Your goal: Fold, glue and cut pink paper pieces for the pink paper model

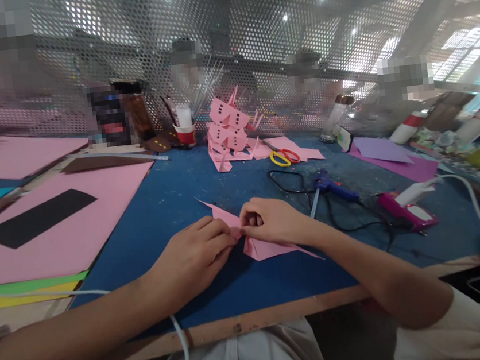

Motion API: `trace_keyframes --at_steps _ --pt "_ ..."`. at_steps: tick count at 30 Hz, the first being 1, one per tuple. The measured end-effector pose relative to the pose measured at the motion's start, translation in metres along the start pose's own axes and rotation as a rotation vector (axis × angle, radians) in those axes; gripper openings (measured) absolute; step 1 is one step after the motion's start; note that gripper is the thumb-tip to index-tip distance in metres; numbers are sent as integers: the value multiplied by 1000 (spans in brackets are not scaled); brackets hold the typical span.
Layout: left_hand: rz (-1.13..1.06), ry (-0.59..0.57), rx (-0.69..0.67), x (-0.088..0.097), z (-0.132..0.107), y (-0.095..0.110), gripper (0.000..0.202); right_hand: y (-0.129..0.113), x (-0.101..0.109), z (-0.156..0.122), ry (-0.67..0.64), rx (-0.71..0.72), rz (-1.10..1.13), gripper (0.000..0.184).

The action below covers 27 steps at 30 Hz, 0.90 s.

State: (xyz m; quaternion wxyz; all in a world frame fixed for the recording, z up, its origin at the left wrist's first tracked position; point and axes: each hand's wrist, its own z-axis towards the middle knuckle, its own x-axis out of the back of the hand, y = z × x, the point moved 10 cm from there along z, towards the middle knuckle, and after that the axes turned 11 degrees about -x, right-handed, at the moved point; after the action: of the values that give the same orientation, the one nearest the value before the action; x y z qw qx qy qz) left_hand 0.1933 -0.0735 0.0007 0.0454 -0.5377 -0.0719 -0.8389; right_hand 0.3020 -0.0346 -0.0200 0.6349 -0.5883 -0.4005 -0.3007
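Note:
A folded pink paper piece [267, 248] with thin pointed ends lies on the blue tabletop, and both hands are on it. My left hand [202, 248] pinches its near left edge, fingertips bent together. From the other side my right hand [270, 220] grips the same paper with thumb and curled fingers, so the fingertips of the two hands almost meet. Part of the paper is hidden under them. Beyond stands a pink paper ship [229, 128] with rows of small black squares on its sails. Scissors [281, 158] with yellow and red handles lie beside it.
A blue glue gun [334, 186] with its black cord lies right of my hands, near a magenta power strip [408, 211]. Pink sheets [116, 200] with a black strip [40, 218] are stacked at left. Purple paper [384, 149] lies at right. A perforated metal screen [242, 47] closes the back.

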Motion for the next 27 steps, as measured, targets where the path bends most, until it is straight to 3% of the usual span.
trace_keyframes --at_steps 6,16,27 --pt "20 -68 17 -4 -3 0 21 -6 3 -5 57 8 34 9" --pt "23 -76 -8 -6 -1 1 20 -8 -5 -3 95 -11 -40 14" --pt "57 -86 -48 -1 -3 5 21 -7 -2 -2 49 -54 21 15"
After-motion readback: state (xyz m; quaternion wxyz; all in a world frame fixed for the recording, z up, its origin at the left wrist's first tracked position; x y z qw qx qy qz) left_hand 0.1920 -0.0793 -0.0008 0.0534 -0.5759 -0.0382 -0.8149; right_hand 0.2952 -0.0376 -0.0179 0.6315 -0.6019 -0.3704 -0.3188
